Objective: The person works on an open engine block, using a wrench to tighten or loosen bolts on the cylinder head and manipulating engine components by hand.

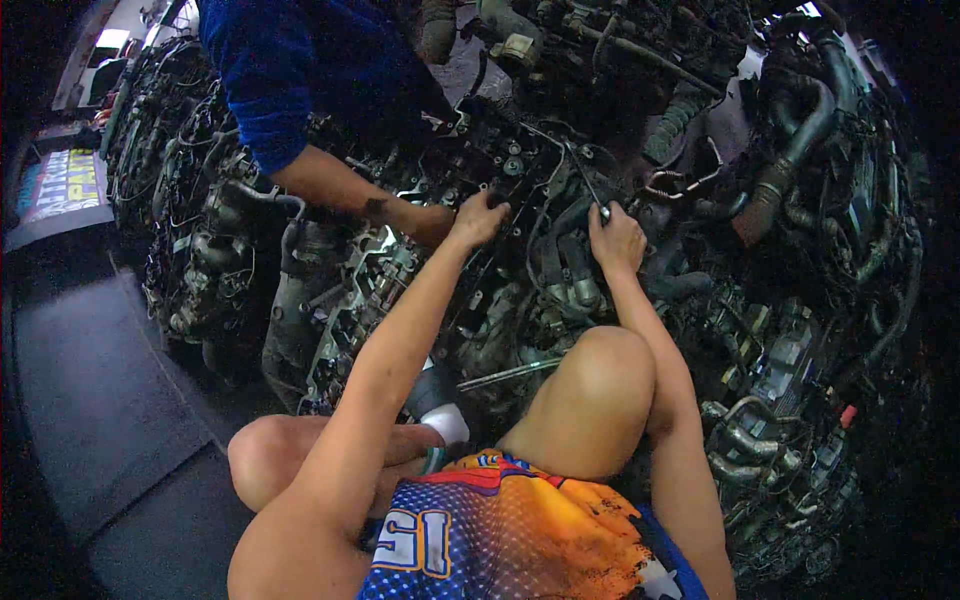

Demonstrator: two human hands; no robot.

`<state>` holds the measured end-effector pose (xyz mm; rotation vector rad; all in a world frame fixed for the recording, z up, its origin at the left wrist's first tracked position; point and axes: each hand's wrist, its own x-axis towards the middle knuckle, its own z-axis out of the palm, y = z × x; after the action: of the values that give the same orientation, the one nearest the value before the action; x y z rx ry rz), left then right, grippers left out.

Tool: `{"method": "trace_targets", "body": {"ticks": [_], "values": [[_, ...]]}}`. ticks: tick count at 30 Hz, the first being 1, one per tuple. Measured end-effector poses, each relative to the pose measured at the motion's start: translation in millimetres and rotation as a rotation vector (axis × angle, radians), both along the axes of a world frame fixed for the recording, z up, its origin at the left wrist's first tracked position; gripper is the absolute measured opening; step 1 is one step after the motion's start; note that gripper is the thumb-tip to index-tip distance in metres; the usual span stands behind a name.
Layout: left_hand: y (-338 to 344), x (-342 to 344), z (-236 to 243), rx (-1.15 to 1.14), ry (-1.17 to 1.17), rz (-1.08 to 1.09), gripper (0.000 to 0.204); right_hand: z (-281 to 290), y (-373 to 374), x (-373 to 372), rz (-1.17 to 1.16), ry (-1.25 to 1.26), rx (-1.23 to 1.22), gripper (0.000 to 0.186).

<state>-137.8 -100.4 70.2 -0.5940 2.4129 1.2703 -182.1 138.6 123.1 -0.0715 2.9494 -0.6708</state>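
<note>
My left hand (478, 218) is closed at the engine (513, 165) in the middle, its fingers curled at a dark part; what they hold, if anything, I cannot make out. To its right, my right hand (620, 240) grips the near end of a slim, straight metal tool (586, 177). The tool slants up and to the left over the engine, and its exact kind is unclear. Another person's forearm (345, 192) in a blue sleeve (270, 90) reaches in from the upper left. That person's hand (430, 223) rests beside mine, its fingers mostly hidden.
Greasy engines with hoses and wiring crowd both sides, including an engine (215, 250) on the left and metal pipes (750, 440) at the lower right. A long metal bar (510, 374) lies near my raised knee (605, 370). Dark floor (90, 350) stretches along the left.
</note>
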Motion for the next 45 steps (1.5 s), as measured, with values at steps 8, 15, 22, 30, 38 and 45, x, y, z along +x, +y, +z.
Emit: {"method": "trace_targets", "body": {"ticks": [8,15,22,30,38,45], "values": [[28.5,27.5,1.1,-0.072,-0.019,-0.06,0.045,-4.8,-3.8,0.5,0.016,0.053,-0.014,0.034],[50.2,-0.7,10.0,-0.146,-0.006,-0.007,0.038,-4.3,4.9,-2.4,-0.011,-0.073,-0.057,0.035],[68.9,53.2,-16.9,-0.084,0.062,0.174,0.038,-6.0,0.2,-0.5,0.024,-0.088,-0.035,0.038],[92.5,148.1,-21.1,-0.319,0.025,0.703,0.032,-13.3,8.6,-2.4,0.009,-0.083,0.068,0.045],[83.6,133.1,6.2,-0.497,-0.009,0.742,0.032,-21.8,19.5,-4.3,0.006,-0.036,0.088,0.043],[-0.3,115.2,29.2,-0.676,-0.327,0.252,0.036,-10.7,6.6,2.3,0.032,-0.031,0.035,0.042]]}}
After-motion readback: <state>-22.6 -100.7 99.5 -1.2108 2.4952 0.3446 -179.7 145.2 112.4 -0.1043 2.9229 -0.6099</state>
